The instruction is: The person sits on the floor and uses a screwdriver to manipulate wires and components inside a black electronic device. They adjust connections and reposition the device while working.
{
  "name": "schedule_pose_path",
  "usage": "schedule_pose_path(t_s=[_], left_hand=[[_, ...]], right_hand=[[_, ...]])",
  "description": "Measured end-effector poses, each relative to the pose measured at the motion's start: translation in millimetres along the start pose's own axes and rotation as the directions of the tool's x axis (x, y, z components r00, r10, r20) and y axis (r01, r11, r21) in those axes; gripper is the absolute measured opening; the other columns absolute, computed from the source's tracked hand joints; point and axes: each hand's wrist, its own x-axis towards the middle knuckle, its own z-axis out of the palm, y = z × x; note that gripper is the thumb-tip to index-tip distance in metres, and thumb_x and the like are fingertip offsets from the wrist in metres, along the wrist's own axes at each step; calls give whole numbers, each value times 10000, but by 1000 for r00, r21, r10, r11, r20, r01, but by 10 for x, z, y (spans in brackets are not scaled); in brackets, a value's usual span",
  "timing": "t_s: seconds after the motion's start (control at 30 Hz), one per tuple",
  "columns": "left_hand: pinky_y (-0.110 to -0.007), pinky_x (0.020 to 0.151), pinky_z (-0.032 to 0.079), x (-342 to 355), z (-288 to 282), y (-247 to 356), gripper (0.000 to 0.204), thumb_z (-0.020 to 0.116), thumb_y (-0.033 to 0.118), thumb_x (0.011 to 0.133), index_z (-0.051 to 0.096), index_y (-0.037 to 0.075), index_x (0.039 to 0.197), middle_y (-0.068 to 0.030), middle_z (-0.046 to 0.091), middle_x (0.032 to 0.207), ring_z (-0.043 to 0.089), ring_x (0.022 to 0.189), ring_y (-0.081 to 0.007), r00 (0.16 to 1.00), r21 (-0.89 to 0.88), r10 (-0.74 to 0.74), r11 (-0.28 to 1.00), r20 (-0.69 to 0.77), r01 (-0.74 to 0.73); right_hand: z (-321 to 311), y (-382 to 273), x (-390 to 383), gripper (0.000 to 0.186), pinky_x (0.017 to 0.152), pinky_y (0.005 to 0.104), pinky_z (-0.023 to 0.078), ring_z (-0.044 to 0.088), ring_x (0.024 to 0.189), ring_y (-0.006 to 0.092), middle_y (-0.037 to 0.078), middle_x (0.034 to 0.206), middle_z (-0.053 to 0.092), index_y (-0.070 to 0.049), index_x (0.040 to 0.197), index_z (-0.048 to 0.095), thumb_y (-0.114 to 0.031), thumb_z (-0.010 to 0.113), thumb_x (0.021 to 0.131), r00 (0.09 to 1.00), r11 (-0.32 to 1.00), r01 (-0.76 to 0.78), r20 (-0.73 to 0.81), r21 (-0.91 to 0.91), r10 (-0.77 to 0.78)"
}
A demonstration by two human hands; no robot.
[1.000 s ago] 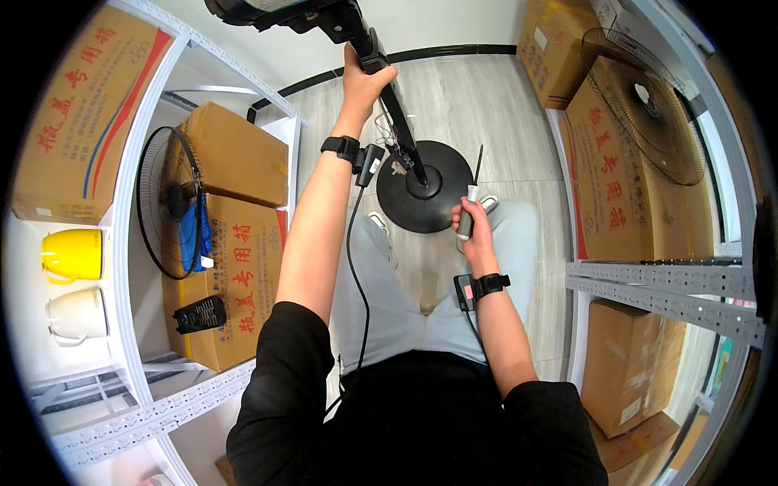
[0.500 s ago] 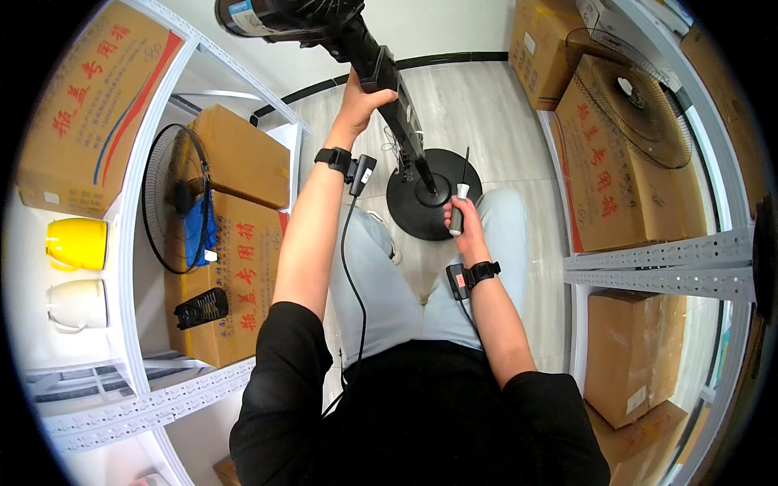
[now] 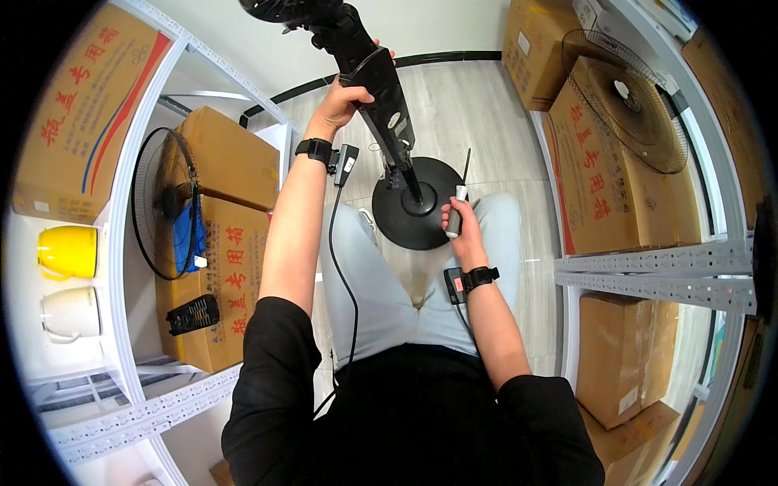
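My left hand (image 3: 342,105) is closed round the column of a black fan stand (image 3: 381,100), whose motor head (image 3: 312,18) is at the top edge; some fingertips show past the column's far side. The round base (image 3: 408,232) rests on the floor, with loose wire low on the column. My right hand (image 3: 461,231) grips a screwdriver (image 3: 456,212) with a grey and white handle, its shaft pointing up, right of the column and near my right knee. Each wrist wears a black strap and a small cabled box.
Metal shelving stands on both sides, holding cardboard boxes (image 3: 600,186). At left are a wire fan grille (image 3: 139,202), blue fabric (image 3: 185,239), a black plastic part (image 3: 192,316), a yellow jug (image 3: 66,251) and a white jug (image 3: 70,314). Another grille (image 3: 624,121) lies at right.
My left hand and the upper column have shifted down and nearer, and the motor head's angle has changed. My right hand with the screwdriver has moved slightly left.
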Motion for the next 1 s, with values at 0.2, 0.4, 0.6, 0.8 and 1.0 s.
schedule_pose_path(t_s=[0.2,0.4,0.6,0.8,1.0], left_hand=[[-295,863,472,13,-484,-235,521,584,-50,616,620,19,1132,-60,670,1016,612,921,-184,980,-41,-13,999,-200,5],[-281,809,472,-63,-601,-185,346,602,-32,651,627,-3,994,-44,654,924,596,856,-165,917,-36,33,998,-398,-52],[-272,794,459,-190,-577,-214,325,628,1,676,624,12,1000,-19,638,917,574,844,-138,918,-18,-12,1000,-397,5],[-260,697,426,-216,-419,-234,114,623,29,679,639,13,791,-4,625,752,561,710,-114,916,46,46,998,-398,-31],[-260,673,408,-217,-304,-190,81,620,39,673,624,23,753,-11,623,732,550,681,-112,889,55,51,998,-454,-29]], right_hand=[[94,70,77,211,554,269,481,575,667,135,49,831,624,-101,1045,541,-215,638,897,999,1000,-15,-28,1,15],[97,98,160,222,558,270,482,574,677,135,51,839,623,-96,1057,542,-214,642,896,1000,1000,-22,-7,22,22],[229,197,180,224,555,266,479,568,668,135,50,838,618,-96,1063,543,-207,641,895,997,997,-66,27,-39,67],[210,245,236,214,550,256,477,573,664,132,48,828,622,-102,1061,546,-209,633,898,997,995,-65,24,-75,67],[263,271,222,211,549,257,478,576,660,130,48,829,626,-101,1060,546,-206,629,898,995,992,-96,24,-76,98]])
